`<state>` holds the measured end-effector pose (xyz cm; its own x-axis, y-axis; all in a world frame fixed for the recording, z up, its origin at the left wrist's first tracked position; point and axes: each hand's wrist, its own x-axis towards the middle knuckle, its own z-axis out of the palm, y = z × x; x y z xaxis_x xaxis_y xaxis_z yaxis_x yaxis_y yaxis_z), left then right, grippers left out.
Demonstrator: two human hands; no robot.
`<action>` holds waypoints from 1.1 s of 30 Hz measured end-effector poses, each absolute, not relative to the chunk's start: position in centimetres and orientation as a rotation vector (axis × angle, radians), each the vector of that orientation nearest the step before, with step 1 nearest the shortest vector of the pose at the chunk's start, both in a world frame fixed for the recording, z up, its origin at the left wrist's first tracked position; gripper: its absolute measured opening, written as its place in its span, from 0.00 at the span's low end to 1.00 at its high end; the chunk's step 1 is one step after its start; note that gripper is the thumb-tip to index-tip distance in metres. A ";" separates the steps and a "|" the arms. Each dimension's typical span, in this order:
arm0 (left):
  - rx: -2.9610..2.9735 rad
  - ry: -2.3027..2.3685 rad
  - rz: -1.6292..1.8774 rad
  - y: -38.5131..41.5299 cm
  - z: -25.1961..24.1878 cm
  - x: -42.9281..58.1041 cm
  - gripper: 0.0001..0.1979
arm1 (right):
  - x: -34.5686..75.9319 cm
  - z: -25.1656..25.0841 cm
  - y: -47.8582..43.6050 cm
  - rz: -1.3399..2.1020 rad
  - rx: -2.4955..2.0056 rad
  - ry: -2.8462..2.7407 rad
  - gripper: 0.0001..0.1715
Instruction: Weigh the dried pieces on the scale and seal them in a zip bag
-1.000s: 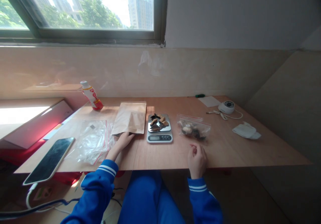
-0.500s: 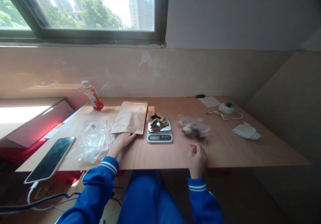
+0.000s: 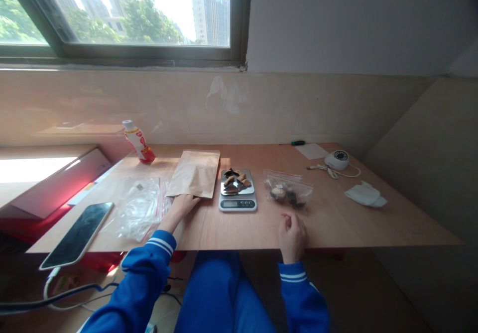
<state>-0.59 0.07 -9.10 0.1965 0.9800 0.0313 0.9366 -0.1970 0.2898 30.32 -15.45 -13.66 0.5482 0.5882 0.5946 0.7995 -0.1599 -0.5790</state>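
My left hand (image 3: 181, 208) lies low on the table at the near edge of a brown kraft paper bag (image 3: 196, 172). Its fingers look stretched out against that edge, the tips partly hidden. My right hand (image 3: 292, 236) rests on the table's front edge, loosely curled with nothing visible in it. Between the hands stands a digital kitchen scale (image 3: 238, 205); brown and dark dried pieces (image 3: 237, 180) lie on its metal plate. Just beyond my right hand is a clear zip bag (image 3: 287, 193) with pale and dark pieces inside.
Left of the paper bag lie clear plastic zip bags (image 3: 140, 211) and a phone (image 3: 76, 236) on a cable, overhanging the edge. A drink bottle (image 3: 138, 141) stands behind. To the right are a white round device (image 3: 337, 160), paper (image 3: 311, 151), a green-handled tool (image 3: 298, 143) and a crumpled tissue (image 3: 366, 194).
Both hands keep nearly the same places; my left hand sits very slightly higher against the paper bag's edge. The whole view has shifted a little. The scale and its load look unchanged.
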 end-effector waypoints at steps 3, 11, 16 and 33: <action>2.269 1.778 0.306 0.5 -8.4 -1.0 0.19 | 30.4 -13.7 -15.5 -0.289 -1.854 -1.146 0.15; 2.271 1.744 0.354 1.4 -7.1 -1.2 0.16 | 30.4 -13.7 -15.5 -0.278 -1.845 -1.146 0.15; 2.264 1.752 0.407 1.7 -6.3 -1.3 0.14 | 30.4 -13.8 -15.4 -0.280 -1.842 -1.150 0.14; 2.002 1.916 0.790 -0.4 -5.6 -0.2 0.20 | 30.3 -13.5 -15.5 -0.264 -1.863 -1.148 0.15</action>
<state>-0.19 -0.39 -5.64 -0.0171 0.9789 0.2038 0.8379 -0.0972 0.5371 30.28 -15.49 -13.51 0.5454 0.6045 0.5805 0.7972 -0.1604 -0.5820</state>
